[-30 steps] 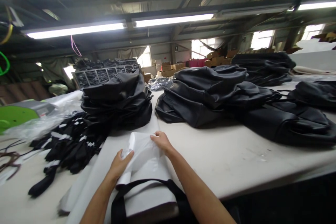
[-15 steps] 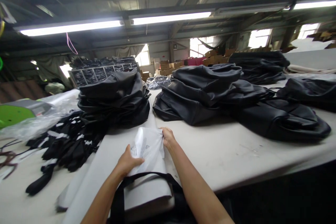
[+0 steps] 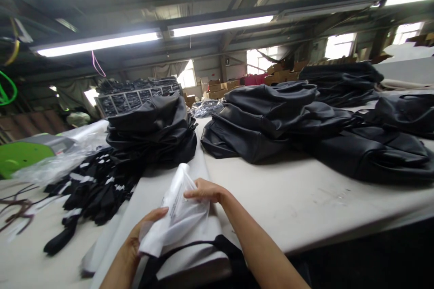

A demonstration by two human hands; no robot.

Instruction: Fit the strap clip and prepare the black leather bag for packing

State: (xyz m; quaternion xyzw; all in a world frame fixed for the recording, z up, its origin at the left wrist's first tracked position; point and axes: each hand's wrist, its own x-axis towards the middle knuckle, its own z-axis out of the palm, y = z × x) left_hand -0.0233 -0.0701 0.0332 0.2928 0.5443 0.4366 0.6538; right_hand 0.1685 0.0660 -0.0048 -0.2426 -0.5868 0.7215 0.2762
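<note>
Both my hands hold a translucent white plastic bag with small print on it, lifted just above the table. My left hand grips its lower left end from underneath. My right hand pinches its upper right edge with fingers closed. Under the bag lies a stack of pale flat sheets, crossed at the near edge by a black strap. A pile of black leather bags sits just beyond my hands.
More black bags are heaped at centre and right on the white table. Black straps with white stripes and clear plastic lie on the left, by a green machine part. The table's front edge drops off lower right.
The plastic bag has been lifted off the stack and turned more edge-on. My left hand slid back toward me under it, and my right hand moved slightly lower and nearer.
</note>
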